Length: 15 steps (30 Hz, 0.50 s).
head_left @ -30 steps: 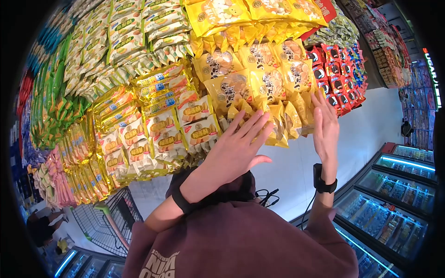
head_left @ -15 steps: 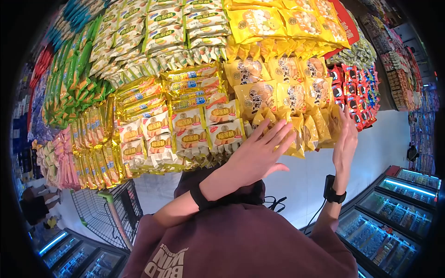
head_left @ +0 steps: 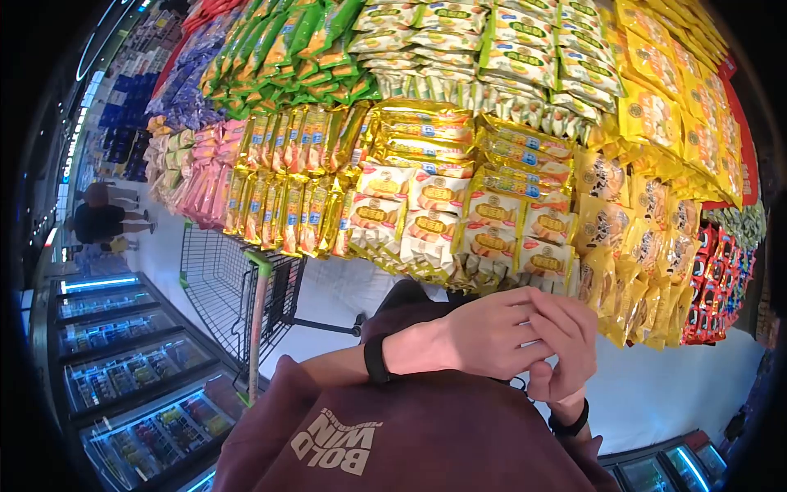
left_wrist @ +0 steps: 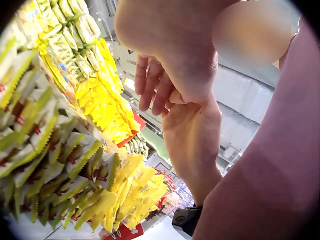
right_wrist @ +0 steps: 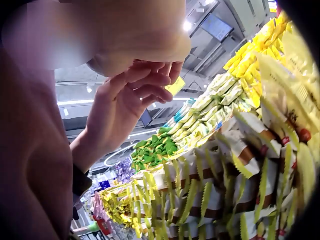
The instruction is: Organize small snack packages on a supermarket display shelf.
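My left hand (head_left: 484, 332) and right hand (head_left: 566, 340) meet in front of my chest in the head view, their fingers loosely bent and overlapping. No goods show in either. The left wrist view shows my left hand (left_wrist: 165, 40) large at the top with my right hand (left_wrist: 192, 132) against it. In the right wrist view, my left hand (right_wrist: 115, 107) is below my right hand (right_wrist: 150, 35). Just beyond them lie white-and-gold snack packets (head_left: 492, 238), with yellow snack bags (head_left: 639, 254) to the right.
Green packets (head_left: 299, 49) and gold-wrapped packets (head_left: 287, 189) fill the display leftward; red packets (head_left: 713, 271) are at its right end. A shopping cart (head_left: 225, 271) stands at my left, near glass-topped freezers (head_left: 139, 361). A person (head_left: 102, 217) is in the far left aisle.
Both hands have left the yellow bags, drawn back toward my chest and come together. The view has swung left, bringing more of the cart and left freezers into sight.
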### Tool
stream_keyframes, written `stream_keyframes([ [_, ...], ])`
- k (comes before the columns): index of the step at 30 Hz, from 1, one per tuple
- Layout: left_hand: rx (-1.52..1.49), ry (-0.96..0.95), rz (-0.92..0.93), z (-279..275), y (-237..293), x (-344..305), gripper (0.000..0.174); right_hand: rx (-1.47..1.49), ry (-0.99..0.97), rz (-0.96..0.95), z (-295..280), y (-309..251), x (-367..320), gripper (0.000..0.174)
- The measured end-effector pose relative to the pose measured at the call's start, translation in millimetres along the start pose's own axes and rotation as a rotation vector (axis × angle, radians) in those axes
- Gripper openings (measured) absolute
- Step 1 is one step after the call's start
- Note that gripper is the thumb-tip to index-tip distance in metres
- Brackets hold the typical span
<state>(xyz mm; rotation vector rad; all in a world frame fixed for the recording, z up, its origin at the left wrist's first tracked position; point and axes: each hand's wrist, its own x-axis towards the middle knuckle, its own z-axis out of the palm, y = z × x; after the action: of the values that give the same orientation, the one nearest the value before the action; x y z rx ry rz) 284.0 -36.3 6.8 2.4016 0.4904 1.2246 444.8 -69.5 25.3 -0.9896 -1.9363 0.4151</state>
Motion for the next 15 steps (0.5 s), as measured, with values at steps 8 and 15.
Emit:
stream_keyframes([
  [8, 0.121, 0.031, -0.094, -57.6, -0.8, -63.2, 0.015, 0.087, -0.16, -0.099, 70.9, -27.6, 26.1, 0.04],
  [15, 0.253, 0.167, -0.133, -150.5, 11.0, -129.2, 0.011, 0.181, -0.258, -0.181, 160.2, -88.6, 59.8, 0.042],
])
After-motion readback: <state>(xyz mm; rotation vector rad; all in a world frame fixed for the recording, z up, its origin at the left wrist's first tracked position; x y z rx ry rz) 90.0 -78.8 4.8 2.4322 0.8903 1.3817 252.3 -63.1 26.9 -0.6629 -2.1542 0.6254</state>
